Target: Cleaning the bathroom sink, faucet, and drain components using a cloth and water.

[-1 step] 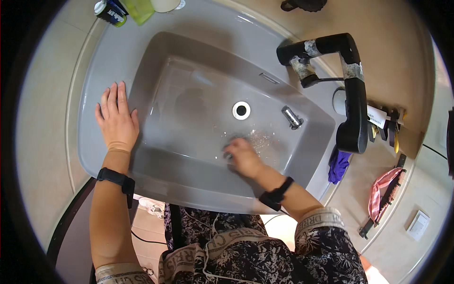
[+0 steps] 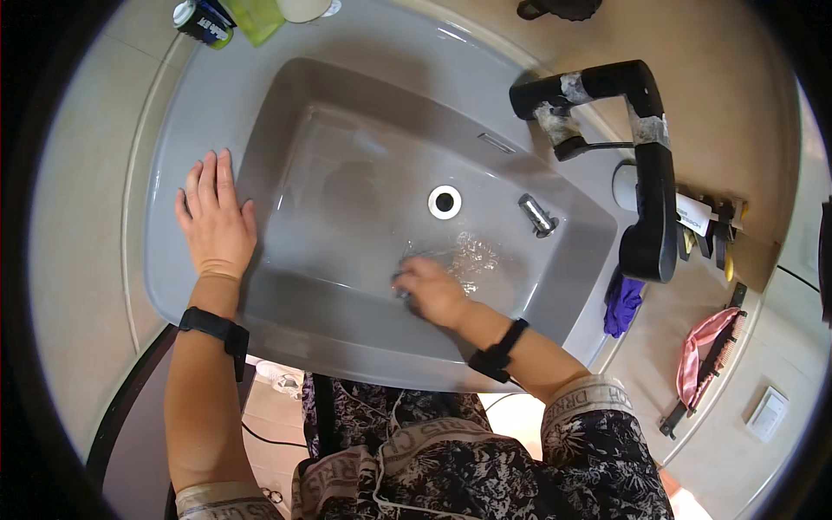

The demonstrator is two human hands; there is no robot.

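My left hand (image 2: 214,212) lies flat on the left rim of the grey sink (image 2: 186,113), fingers stretched out. Inside the basin, near its front wall, my right hand (image 2: 433,290) is closed and pressed down on the bottom. Something small and dark grey shows at its fingertips, too blurred and covered to name. Beside this hand, rippling water (image 2: 475,256) glints on the basin floor. Farther back sits the round white drain ring (image 2: 445,202) with a dark centre. A chrome cylinder-shaped piece (image 2: 537,215) rests at the basin's right side.
A black angular faucet (image 2: 652,173), patched with worn tape, stands over the right rim. Purple cloth (image 2: 622,303) hangs beside the sink. A small dark can (image 2: 204,24) and a green bottle (image 2: 256,17) stand at the back left. A pink band (image 2: 695,360) hangs farther right.
My right hand has slid left a little across the basin floor, still closed. The glints on the water have shifted and spread. My left hand has stayed in place.
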